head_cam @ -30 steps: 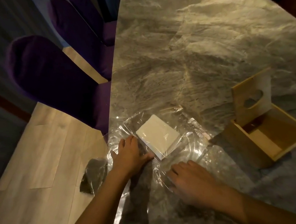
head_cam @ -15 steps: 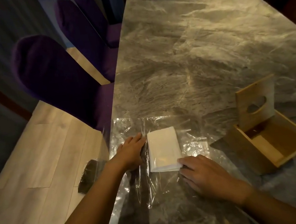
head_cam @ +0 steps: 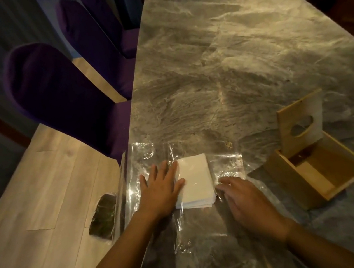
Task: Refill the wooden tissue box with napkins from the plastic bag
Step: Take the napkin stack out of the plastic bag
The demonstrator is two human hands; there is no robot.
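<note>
A white stack of napkins (head_cam: 198, 180) lies inside a clear plastic bag (head_cam: 226, 163) spread flat on the marble table (head_cam: 217, 59) near its left edge. My left hand (head_cam: 162, 187) rests flat on the bag, fingers spread, its thumb and forefinger over the stack's left side. My right hand (head_cam: 248, 201) lies palm down on the plastic just right of the stack, fingertips at the stack's lower right corner. The wooden tissue box (head_cam: 316, 165) stands to the right, empty, with its slotted lid (head_cam: 300, 124) raised upright.
Purple chairs (head_cam: 50, 93) line the table's left side. A dark foil packet (head_cam: 104, 215) lies on the wooden floor (head_cam: 34, 212) below the table edge. The bag hangs slightly over that edge.
The napkin stack turned from tilted to square with the table. My left hand slid onto its left side and flattened. My right hand moved up beside the stack.
</note>
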